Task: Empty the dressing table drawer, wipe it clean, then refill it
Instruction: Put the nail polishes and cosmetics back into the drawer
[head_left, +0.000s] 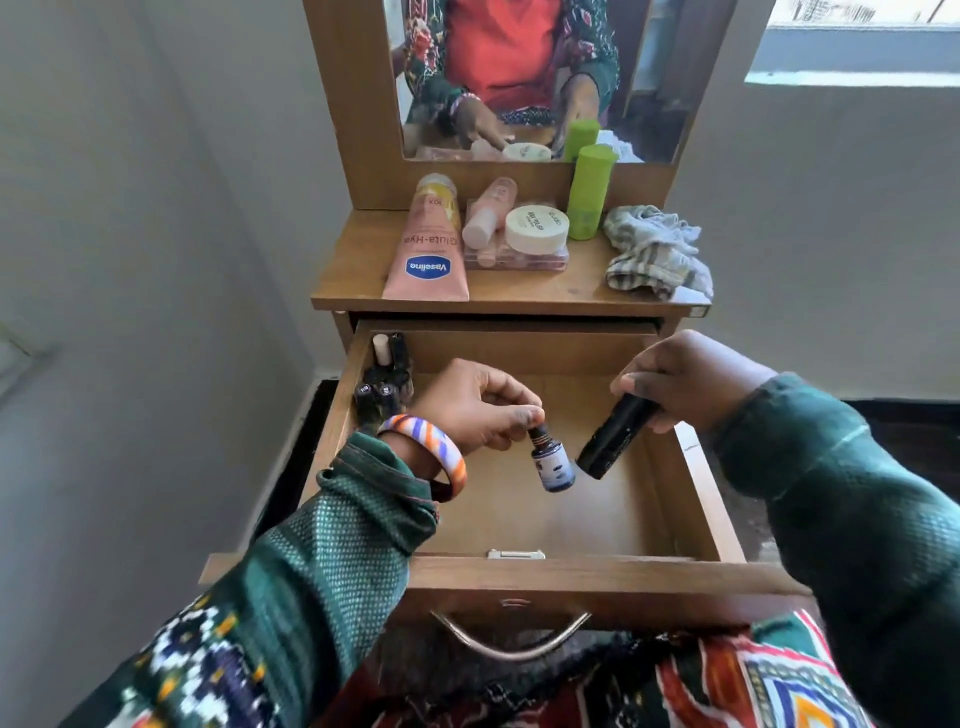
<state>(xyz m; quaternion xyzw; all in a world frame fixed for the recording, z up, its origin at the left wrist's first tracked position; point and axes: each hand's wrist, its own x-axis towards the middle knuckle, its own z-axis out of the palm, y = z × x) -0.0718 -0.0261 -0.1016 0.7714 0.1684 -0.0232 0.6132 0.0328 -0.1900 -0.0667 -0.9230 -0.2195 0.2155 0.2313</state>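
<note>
The wooden drawer (701, 499) of the dressing table is pulled out below me. My left hand (467, 405) pinches the dark cap of a small blue-labelled bottle (551, 462), which hangs over the drawer's bare floor. My right hand (691, 379) grips the upper end of a black cylindrical bottle (613, 436), tilted down over the drawer. Several small dark items and a pale stick (384, 374) stand in the drawer's back left corner. A crumpled checked cloth (654, 252) lies on the tabletop at the right.
On the tabletop (519, 296) lie a pink Vaseline tube (428, 254), a pink bottle (488, 210), a round cream jar (537, 228) on a clear box, and an upright green bottle (589, 192). A mirror (509, 78) rises behind. A wall lies left.
</note>
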